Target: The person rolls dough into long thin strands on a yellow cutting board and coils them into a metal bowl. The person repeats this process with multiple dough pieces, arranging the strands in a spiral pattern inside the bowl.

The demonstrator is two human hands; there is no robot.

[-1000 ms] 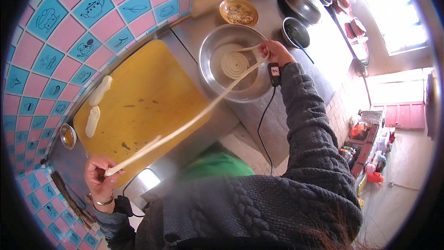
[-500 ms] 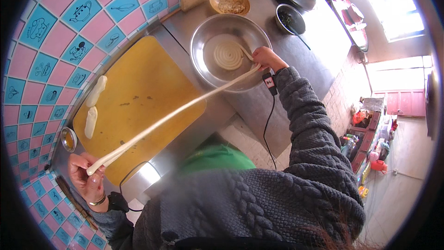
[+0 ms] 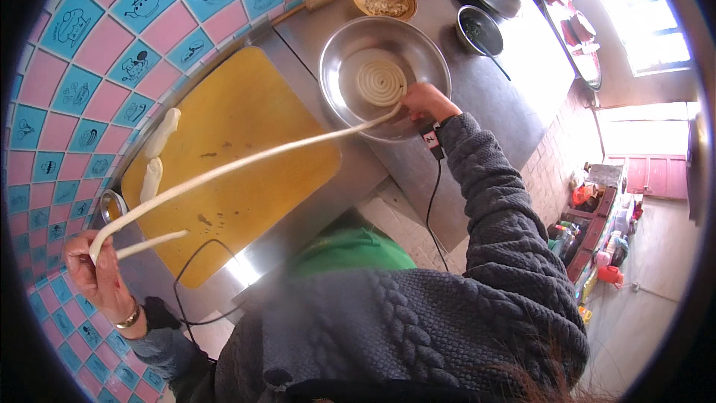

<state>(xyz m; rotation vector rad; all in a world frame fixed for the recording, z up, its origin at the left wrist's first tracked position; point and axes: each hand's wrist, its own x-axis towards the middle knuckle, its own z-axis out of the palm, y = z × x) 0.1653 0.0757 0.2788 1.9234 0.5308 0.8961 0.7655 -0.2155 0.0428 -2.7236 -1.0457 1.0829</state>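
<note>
dough coil (image 3: 380,82) in bowl (image 3: 339,52), board (image 3: 246,142) left of bowl

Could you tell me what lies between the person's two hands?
In the head view, a long dough rope spans from left hand to right hand, over the yellow board.

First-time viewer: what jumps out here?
A long dough rope stretches across the yellow cutting board, from the left hand at lower left to the right hand at the rim of a steel bowl. In the bowl lies a coiled dough spiral. Pink and blue patterned wall tiles fill the left side.
</note>
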